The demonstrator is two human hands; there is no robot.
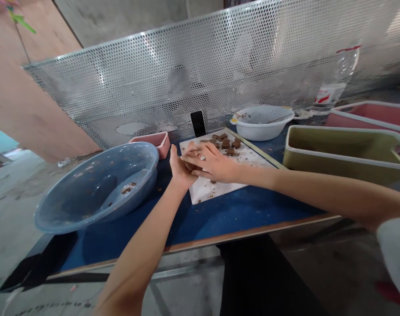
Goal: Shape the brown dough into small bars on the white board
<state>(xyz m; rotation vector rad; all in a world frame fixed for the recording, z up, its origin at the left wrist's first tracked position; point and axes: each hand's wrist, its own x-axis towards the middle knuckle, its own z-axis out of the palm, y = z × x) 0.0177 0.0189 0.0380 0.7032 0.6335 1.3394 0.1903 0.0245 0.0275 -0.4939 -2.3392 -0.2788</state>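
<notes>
My left hand [180, 170] is cupped palm up, and my right hand [218, 164] lies over it with the fingers across the palm. Between them shows a brown, clay-like lump [191, 166], mostly covered by my fingers. Both hands hover over the near left part of a white board [206, 193]. Several rough brown pieces [225, 144] lie on the board beyond my right hand, with crumbs scattered around them.
At the left stands a large blue basin [62, 219] with brown scraps inside. A pink tray [164, 145], a phone [198, 123] and a white basin [261, 131] line the back. On the right are an olive bin [334, 160], a pink bin [377, 115] and a bottle [333, 92]. A perforated metal screen [127, 74] rises behind.
</notes>
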